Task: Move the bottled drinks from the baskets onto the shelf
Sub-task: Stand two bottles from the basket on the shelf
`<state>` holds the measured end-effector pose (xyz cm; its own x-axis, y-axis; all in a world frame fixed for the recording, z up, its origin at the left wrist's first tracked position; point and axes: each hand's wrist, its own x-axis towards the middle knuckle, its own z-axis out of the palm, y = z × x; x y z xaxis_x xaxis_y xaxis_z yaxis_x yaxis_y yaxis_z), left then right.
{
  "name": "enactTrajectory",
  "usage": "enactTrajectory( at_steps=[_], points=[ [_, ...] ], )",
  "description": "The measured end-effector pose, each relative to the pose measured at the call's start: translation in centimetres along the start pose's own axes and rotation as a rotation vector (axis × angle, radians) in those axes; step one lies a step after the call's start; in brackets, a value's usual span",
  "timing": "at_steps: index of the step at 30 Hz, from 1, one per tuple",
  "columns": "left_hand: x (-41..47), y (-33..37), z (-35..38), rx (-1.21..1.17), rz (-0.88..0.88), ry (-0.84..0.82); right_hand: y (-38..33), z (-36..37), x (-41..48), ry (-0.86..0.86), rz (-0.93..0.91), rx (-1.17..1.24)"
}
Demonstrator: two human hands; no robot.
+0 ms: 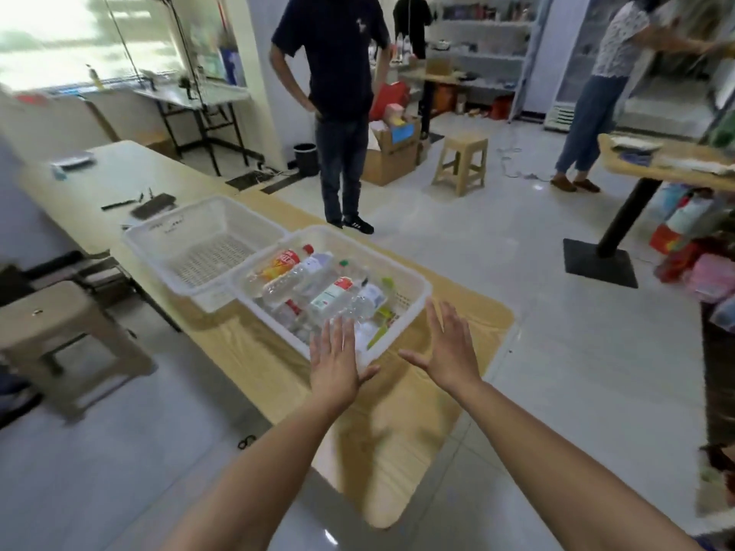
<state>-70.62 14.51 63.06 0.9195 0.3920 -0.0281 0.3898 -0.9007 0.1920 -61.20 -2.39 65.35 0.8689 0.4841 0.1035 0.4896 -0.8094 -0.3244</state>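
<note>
A white plastic basket (413, 278) sits near the end of a long wooden table (457, 324) and holds several bottled drinks lying on their sides, among them a clear bottle with a red and orange label (280, 264) and one with a green and white label (332, 292). A second white basket (207, 220), with nothing in it, touches its left side. My left hand (336, 357) hovers flat, fingers straight, over the near corner of the full basket. My right hand (445, 349) is spread just beside the basket's near right edge. Neither hand holds anything.
A person in dark clothes (338, 93) stands beyond the table, another (604, 85) at the far right. White shelves (485, 53) line the back wall. Stools (461, 163) (59, 336), a cardboard box (391, 153), a black bin (306, 159) and a pedestal table (656, 169) stand around.
</note>
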Motion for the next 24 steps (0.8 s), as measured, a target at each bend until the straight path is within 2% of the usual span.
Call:
enactTrajectory(
  at_steps=[7, 11, 14, 19, 24],
  points=[
    [4.5, -5.6, -0.8, -0.023, -0.121, -0.034, -4.4, 3.6, 5.8, -0.089, -0.072, 0.092],
    [9.5, -8.5, -1.3, -0.002, -0.101, -0.048, -6.5, 6.5, 9.4, -0.098, 0.012, 0.137],
    [13.1, -10.7, -1.3, 0.006, -0.036, -0.109, -7.9, 8.2, 11.8, -0.112, 0.161, 0.19],
    [18.5, -13.3, -1.2, -0.072, -0.006, -0.235, -10.1, 10.8, 14.8, -0.122, 0.522, 0.332],
    [21.4, -14.0, -1.1, -0.107, 0.077, -0.209, -11.1, 13.1, 16.2, -0.141, 0.827, 0.479]
  ],
)
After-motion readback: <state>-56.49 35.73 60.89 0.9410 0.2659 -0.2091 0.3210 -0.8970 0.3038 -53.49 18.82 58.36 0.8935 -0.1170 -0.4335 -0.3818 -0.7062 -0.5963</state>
